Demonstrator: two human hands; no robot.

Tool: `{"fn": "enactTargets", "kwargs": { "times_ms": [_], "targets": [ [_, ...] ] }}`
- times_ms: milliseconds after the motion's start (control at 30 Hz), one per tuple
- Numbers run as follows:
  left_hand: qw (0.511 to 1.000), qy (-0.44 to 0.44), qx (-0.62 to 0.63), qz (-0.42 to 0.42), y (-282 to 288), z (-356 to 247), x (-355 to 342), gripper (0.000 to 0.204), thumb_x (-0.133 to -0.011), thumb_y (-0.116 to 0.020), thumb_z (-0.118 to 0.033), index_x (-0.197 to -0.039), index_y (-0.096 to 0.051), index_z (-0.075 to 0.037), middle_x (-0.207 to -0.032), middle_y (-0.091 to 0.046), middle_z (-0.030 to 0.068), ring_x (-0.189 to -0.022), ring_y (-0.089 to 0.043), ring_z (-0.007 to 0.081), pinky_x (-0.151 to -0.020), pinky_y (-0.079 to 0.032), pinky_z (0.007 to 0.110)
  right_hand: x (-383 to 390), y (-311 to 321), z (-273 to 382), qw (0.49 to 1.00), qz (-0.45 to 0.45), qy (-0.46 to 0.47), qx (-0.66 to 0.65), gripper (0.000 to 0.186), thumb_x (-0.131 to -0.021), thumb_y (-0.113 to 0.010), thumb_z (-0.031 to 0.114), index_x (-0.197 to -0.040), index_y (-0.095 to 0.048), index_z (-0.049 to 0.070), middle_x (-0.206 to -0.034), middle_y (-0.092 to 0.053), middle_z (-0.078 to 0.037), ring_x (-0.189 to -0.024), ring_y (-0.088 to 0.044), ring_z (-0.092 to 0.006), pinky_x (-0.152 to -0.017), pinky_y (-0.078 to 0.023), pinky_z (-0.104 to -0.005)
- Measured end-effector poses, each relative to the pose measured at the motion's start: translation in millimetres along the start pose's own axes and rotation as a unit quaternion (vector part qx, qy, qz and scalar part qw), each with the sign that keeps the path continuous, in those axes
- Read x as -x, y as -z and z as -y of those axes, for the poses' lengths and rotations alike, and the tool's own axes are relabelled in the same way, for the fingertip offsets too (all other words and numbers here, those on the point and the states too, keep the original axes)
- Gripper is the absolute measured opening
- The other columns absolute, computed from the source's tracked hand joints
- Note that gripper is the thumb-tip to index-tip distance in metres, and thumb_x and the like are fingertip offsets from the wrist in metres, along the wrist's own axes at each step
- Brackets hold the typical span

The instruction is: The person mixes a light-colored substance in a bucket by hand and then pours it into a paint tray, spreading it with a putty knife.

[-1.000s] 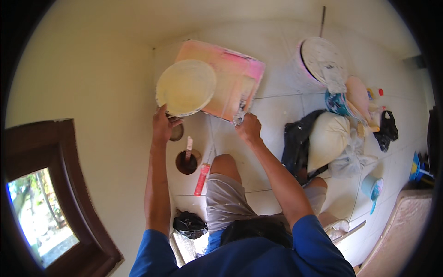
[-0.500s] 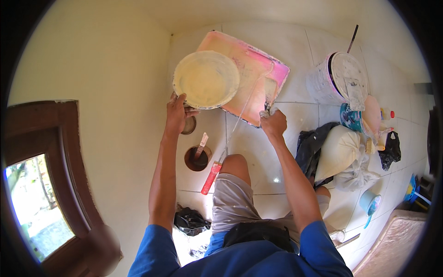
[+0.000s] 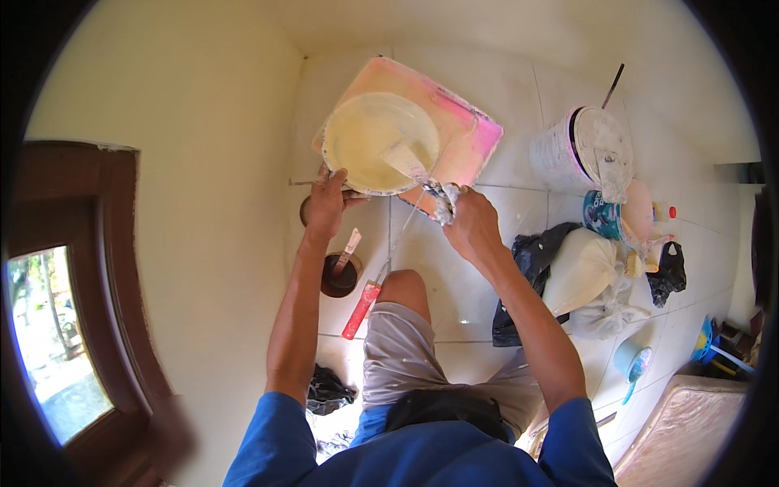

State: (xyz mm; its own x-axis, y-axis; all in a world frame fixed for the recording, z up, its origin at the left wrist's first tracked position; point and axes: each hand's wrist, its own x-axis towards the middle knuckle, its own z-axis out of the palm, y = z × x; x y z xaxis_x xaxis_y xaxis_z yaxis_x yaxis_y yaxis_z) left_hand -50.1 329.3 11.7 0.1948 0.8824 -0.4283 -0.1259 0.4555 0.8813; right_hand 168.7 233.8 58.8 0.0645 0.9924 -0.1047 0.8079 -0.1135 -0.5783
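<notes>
pale yellow bowl (image 3: 357,134), pink-streaked tray (image 3: 477,140)

With the right hand (image 3: 473,221), now holds the scraper (image 3: 406,161) with its blade over the bowl (image 3: 357,134), instead of over the tray (image 3: 468,150).

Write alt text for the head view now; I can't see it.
The person's left hand holds the rim of a pale bowl, while the right hand holds a scraper whose blade reaches over the bowl. The bowl partly hides a pink-stained tray; nearer the person are a red-handled tool and an open can.
</notes>
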Motion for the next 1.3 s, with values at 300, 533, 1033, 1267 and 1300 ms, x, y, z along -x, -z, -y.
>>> {"fn": "enactTargets", "kwargs": {
  "times_ms": [300,533,1033,1267,1300],
  "targets": [
    [0.996,0.009,0.082,0.024,-15.2,4.6,9.6,0.037,-0.090,-0.039,-0.013,-0.125,-0.036,-0.005,-0.103,-0.059,0.0110,-0.079,-0.064,0.0190,-0.064,-0.055,0.031,-46.8,-6.7,15.2,0.996,0.015,0.055,0.064,0.014,-0.073,-0.057,0.008,-0.071,-0.057,-0.006,-0.070,-0.057,-0.025,-0.063,-0.059,-0.0392,-0.055,-0.047,-0.0439],
    [0.991,0.057,0.107,0.047,-19.9,16.0,8.3,0.036,-0.089,-0.039,-0.015,-0.125,-0.036,-0.009,-0.100,-0.059,0.0094,-0.076,-0.062,0.0166,-0.063,-0.055,0.030,-65.0,-6.9,27.6,0.986,-0.020,0.085,0.146,0.009,-0.072,-0.050,0.002,-0.070,-0.055,-0.006,-0.073,-0.058,-0.025,-0.066,-0.060,-0.0375,-0.056,-0.048,-0.0425],
    [0.982,0.113,0.151,-0.025,-31.6,26.5,-20.9,0.031,-0.090,-0.040,-0.016,-0.110,-0.046,0.005,-0.098,-0.058,0.0135,-0.083,-0.059,0.0203,-0.069,-0.053,0.033,-140.8,-5.6,89.8,0.957,0.069,0.105,0.261,0.014,-0.074,-0.050,0.005,-0.080,-0.060,-0.003,-0.088,-0.061,-0.023,-0.079,-0.062,-0.0356,-0.068,-0.049,-0.0431],
    [0.969,0.133,0.206,-0.021,-17.2,25.6,-26.3,0.030,-0.089,-0.041,-0.014,-0.109,-0.045,0.008,-0.096,-0.058,0.0149,-0.082,-0.059,0.0217,-0.069,-0.054,0.033,-170.6,11.1,124.1,0.950,0.120,0.053,0.283,0.020,-0.075,-0.056,0.012,-0.091,-0.060,0.000,-0.093,-0.062,-0.020,-0.088,-0.061,-0.0332,-0.074,-0.050,-0.0412],
    [0.966,0.124,0.225,-0.018,-16.8,23.7,-26.1,0.030,-0.089,-0.041,-0.013,-0.109,-0.045,0.008,-0.096,-0.057,0.0149,-0.082,-0.059,0.0222,-0.069,-0.054,0.034,-169.6,11.4,125.1,0.949,0.123,0.053,0.284,0.020,-0.075,-0.056,0.012,-0.091,-0.060,0.000,-0.093,-0.062,-0.020,-0.088,-0.061,-0.0332,-0.074,-0.050,-0.0412]
  ]
}}
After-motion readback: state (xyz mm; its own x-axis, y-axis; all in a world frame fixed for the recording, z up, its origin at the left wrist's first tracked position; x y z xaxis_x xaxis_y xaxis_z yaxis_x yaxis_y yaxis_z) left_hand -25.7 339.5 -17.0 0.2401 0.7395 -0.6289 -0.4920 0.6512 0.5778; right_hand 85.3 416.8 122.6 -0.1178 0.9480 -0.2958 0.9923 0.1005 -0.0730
